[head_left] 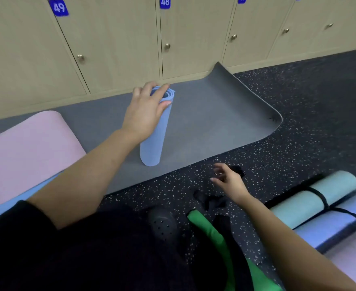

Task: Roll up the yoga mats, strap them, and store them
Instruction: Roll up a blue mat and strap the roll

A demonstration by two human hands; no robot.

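Observation:
A rolled blue yoga mat (154, 141) stands on end on an unrolled grey mat (214, 114). My left hand (145, 110) grips the roll near its top, fingers curled round it. My right hand (228, 181) hovers low over the speckled floor with fingers spread, just in front of a black strap (239, 170). More black strap (209, 201) lies on the floor below that hand. The right hand holds nothing.
A pink mat (26, 148) lies flat at left over a blue one (11, 206). Rolled teal (311, 198) and blue (336, 223) mats with black straps lie at right, beside a lilac roll (353, 255). Numbered wooden lockers (118, 43) line the back. A green item (214, 236) is near my knee.

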